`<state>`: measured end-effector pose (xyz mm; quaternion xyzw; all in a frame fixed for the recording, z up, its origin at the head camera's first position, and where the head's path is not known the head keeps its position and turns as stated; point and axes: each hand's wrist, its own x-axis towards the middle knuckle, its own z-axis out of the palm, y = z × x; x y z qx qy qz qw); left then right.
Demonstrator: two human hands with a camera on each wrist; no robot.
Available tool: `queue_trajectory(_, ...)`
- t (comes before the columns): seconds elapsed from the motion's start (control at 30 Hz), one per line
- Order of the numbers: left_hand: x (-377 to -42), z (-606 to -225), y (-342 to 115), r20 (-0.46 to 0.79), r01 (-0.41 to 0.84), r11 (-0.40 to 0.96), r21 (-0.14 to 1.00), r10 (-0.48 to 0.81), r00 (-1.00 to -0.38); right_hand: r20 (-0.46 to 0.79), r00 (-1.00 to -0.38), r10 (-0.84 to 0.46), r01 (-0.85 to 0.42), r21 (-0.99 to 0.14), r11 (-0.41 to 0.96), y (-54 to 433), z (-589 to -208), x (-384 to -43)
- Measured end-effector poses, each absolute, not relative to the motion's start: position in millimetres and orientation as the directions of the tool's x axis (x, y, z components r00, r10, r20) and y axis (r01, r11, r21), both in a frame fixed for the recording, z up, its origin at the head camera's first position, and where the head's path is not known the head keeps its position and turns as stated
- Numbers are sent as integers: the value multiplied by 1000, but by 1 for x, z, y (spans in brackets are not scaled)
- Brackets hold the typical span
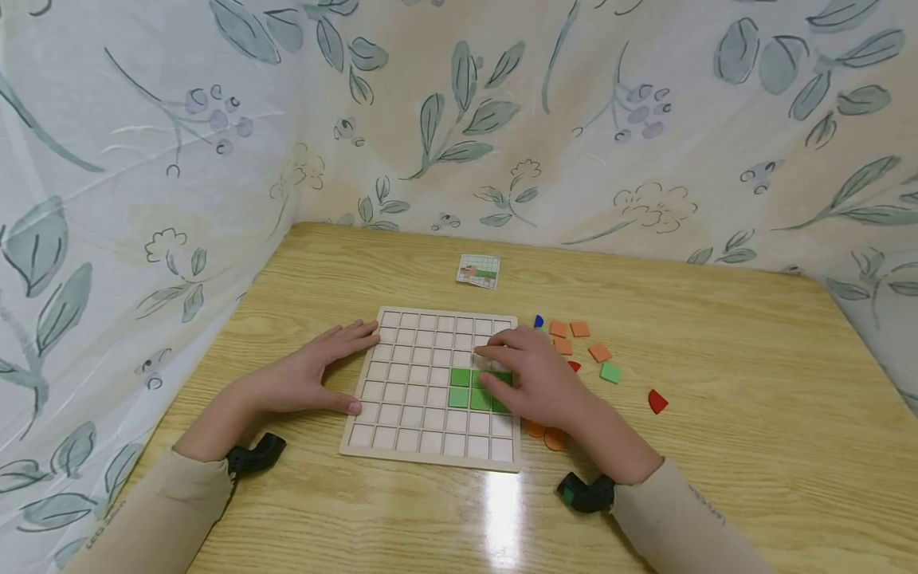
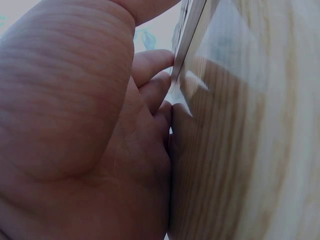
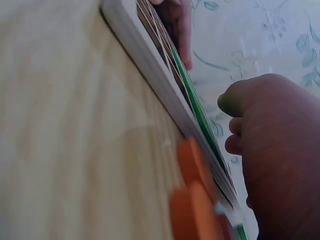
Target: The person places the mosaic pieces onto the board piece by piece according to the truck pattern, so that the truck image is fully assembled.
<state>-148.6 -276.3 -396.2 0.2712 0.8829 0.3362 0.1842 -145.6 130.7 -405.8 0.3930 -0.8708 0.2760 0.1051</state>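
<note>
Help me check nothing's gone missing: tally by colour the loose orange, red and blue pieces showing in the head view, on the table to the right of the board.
Orange pieces: 6
Red pieces: 2
Blue piece: 1
Total: 9 showing; the right hand may hide more.

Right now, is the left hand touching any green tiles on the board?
No, the left hand lies at the left edge of the board, while the green tiles sit in its right half.
</note>
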Motion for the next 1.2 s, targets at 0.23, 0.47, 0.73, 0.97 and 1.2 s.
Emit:
queue_trajectory(0.23, -149, -397, -277, -145, 350, 625, 697, 602, -786, 431, -696, -574, -718, -404, 567, 153, -408, -161)
queue_trajectory(0.47, -149, -397, -278, -147, 347, 631, 694, 596, -789, 473, -709, -524, -704, -416, 576, 175, -412, -174)
queue_trajectory(0.73, -149, -395, -275, -155, 342, 633, 694, 596, -788, 429, -762, -486, -644, -423, 637, 193, -410, -179)
queue_trajectory(0.97, -149, -394, -275, -154, 342, 631, 697, 597, -788, 405, -775, -485, -627, -404, 666, 196, -410, -179)
queue_trajectory(1.2, -148, -394, -275, -153, 343, 629, 698, 599, -786, 416, -776, -474, -623, -388, 680, 197, -413, -181)
